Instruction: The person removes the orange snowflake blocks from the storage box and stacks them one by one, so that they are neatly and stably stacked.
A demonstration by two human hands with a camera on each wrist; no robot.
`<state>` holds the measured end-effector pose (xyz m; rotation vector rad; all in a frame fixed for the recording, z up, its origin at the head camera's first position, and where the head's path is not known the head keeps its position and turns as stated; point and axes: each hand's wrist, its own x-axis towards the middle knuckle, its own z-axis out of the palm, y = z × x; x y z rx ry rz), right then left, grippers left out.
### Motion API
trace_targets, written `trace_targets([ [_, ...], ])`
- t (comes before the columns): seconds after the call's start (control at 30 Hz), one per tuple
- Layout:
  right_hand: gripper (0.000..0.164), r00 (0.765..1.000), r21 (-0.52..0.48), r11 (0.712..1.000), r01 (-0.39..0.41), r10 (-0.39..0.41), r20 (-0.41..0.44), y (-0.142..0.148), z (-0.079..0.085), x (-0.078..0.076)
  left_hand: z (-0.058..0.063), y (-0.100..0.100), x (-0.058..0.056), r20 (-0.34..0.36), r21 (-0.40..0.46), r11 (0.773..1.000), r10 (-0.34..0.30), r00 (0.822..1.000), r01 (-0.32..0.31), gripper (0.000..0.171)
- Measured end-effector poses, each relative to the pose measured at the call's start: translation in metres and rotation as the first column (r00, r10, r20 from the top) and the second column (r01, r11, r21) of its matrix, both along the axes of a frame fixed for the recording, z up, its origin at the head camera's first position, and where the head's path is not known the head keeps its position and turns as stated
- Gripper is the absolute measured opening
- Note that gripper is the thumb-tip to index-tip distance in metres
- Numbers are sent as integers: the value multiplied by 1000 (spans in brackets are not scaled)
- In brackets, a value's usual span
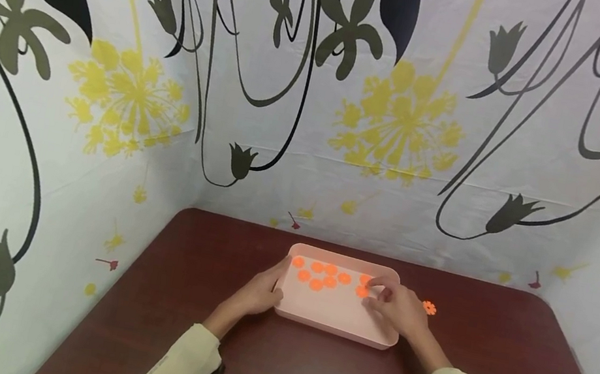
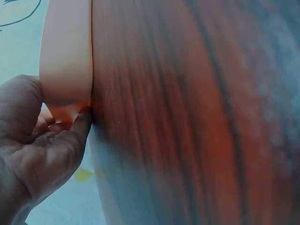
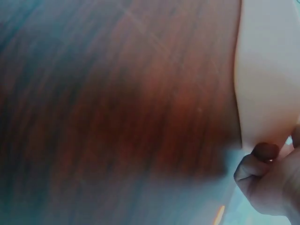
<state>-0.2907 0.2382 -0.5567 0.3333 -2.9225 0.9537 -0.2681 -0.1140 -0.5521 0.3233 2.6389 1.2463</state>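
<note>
A pale pink rectangular tray (image 1: 326,316) with low walls and rounded corners sits on the table. Several flat orange pieces (image 1: 316,285) lie in its far half, most of them toward the left. My left hand (image 1: 260,291) grips the tray's left side; in the left wrist view its thumb and fingers hold a corner of the wall. Over the tray's right end is my right hand (image 1: 400,307), index fingertip and thumb apart beside two orange pieces (image 1: 362,292). The right wrist view has its curled fingers (image 3: 252,168) by the tray wall, their tips partly hidden.
One orange flower-shaped piece (image 1: 429,308) lies on the dark red-brown table (image 1: 304,373), just right of the tray. White cloth (image 1: 261,134) printed with flowers and vines hangs behind the table and at both sides.
</note>
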Motion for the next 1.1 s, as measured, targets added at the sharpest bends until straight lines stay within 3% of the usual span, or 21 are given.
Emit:
trace_targets([
  [0.47,35,1000,69,997,17,-18,25,-4,-3,-3,-1,0,-2,-26,-9,1000,-13,1000,12,83],
  [0.67,30,999,53,998,35,-36,30,-5,-4,-1,-1,-1,-1,-21,-8,1000,-11,1000,11,84],
  [1.1,42,996,66,996,65,-68,49,-9,-1,3,0,0,1,-8,0,1000,-2,1000,2,87],
])
